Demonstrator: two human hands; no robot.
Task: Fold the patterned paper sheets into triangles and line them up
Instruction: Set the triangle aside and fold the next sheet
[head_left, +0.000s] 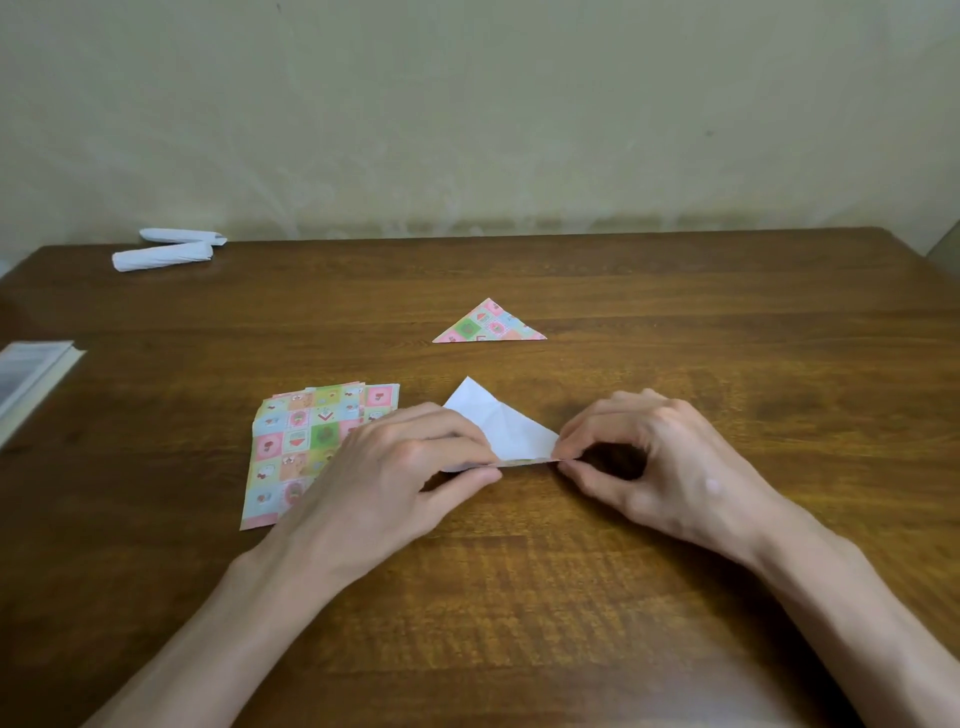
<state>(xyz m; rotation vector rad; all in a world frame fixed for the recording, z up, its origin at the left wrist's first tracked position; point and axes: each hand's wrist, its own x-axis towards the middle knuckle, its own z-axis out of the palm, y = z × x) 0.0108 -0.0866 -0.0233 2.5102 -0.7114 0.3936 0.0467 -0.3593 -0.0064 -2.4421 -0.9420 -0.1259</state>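
Observation:
A folded paper triangle (506, 428) with its white side up lies at the middle of the wooden table (675, 322). My left hand (395, 467) pinches its left part along the bottom fold. My right hand (660, 462) pinches the right corner between thumb and forefinger. A finished patterned triangle (488, 325) lies farther back, flat on the table. A stack of unfolded patterned sheets (301, 441) sits to the left, partly under my left hand.
Two white rolled paper pieces (166, 249) lie at the back left corner. A grey-white booklet or pad (31, 374) sits at the left edge. A pale wall rises behind the table.

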